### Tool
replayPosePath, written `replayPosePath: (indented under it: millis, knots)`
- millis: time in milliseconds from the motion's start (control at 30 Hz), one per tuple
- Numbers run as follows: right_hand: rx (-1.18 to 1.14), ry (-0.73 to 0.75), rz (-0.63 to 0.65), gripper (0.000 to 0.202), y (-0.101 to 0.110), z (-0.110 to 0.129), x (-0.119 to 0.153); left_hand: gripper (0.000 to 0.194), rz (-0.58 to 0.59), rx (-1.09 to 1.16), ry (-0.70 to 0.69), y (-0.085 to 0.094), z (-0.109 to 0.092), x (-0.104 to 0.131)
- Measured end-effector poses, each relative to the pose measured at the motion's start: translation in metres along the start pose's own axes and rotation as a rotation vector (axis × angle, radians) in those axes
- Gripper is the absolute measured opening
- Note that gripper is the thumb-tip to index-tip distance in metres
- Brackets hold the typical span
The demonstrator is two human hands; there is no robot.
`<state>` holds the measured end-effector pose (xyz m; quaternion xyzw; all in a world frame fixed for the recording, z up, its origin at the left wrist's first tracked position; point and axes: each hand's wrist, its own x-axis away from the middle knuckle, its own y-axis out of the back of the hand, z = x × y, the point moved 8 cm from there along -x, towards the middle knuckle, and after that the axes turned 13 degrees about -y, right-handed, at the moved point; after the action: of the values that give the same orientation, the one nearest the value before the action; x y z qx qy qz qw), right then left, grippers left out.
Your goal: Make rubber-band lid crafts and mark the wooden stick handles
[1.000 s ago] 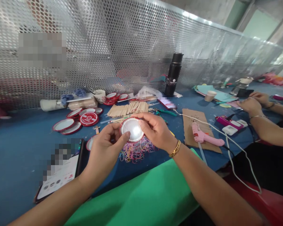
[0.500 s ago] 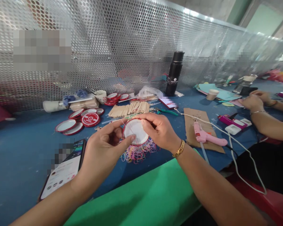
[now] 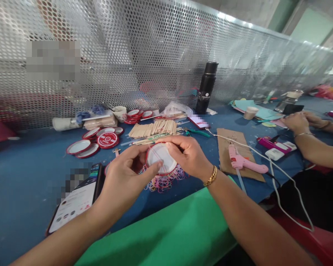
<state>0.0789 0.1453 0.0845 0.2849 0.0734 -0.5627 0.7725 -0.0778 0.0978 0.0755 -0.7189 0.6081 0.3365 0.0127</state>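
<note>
Between my two hands is a round jar lid (image 3: 161, 157), its white inner face turned up toward me and its red rim showing at the edge. Thin pinkish threads stretch across that face. My left hand (image 3: 129, 170) grips the lid at its left side, thumb lying on the white face. On the upper right of the rim, my right hand (image 3: 187, 151) pinches with thumb on top and fingers behind. Just below the lid lies a tangle of colourful rubber bands or loops (image 3: 166, 181) on the blue table; which of these they are I cannot tell.
Several red-rimmed lids (image 3: 107, 139) lie at the left, near a phone (image 3: 76, 205). Wooden sticks (image 3: 152, 128), pliers (image 3: 198, 133) and a black bottle (image 3: 207, 88) stand or lie behind. Right: a pink glue gun (image 3: 244, 160) on cardboard (image 3: 223, 142), a white cable (image 3: 279, 199), another person's hands (image 3: 296, 122).
Both hands keep hold of the lid, which sits slightly lower and farther right in view. The left thumb has shifted a little to the right on the white face.
</note>
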Motion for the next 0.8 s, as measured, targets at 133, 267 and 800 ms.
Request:
replayPosePath:
  millis: [133, 267, 800]
  knots:
    - [-0.003, 0.001, -0.023, 0.028, 0.001, 0.000, 0.000, 0.032, -0.026, 0.040, 0.000, -0.002, 0.002, 0.002]
    - [-0.003, -0.012, -0.032, 0.029, 0.002, -0.001, 0.000, 0.034, -0.046, 0.048, -0.007, -0.002, 0.003, 0.005]
    - [-0.103, -0.122, -0.168, 0.028, 0.002, -0.011, 0.001, 0.026, 0.027, 0.200, -0.010, -0.018, 0.011, 0.016]
